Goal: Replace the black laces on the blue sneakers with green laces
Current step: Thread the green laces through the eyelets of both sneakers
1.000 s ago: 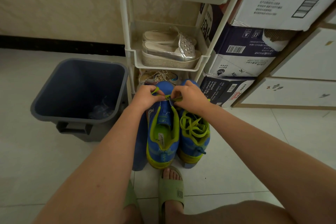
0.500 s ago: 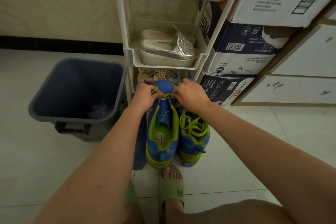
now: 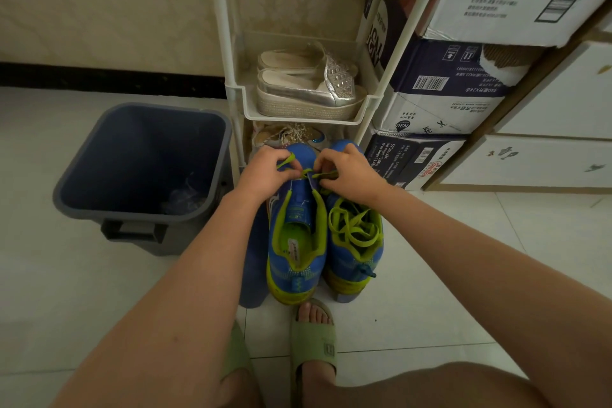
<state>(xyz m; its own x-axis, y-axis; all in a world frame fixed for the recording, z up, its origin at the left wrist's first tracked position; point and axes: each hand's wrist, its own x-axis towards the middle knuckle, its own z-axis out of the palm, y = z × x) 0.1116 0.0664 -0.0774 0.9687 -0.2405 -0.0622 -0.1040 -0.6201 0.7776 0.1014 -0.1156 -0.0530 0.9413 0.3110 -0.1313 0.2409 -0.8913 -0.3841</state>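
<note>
Evidently, a flat green lace [image 3: 307,172] is pinched tight by left hand [image 3: 265,173] and right hand [image 3: 351,175] across the toe eyelets of the blue mesh sneaker [image 3: 295,209], likely to even both ends.

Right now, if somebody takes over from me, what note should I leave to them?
Left hand and right hand: each pinches the green lace at the toe of the left sneaker.
Done: lace sits at the toe eyelets only; right sneaker already carries a second lace, loose.
Left: thread the left sneaker up, tidy both. No black lace in view.
</note>
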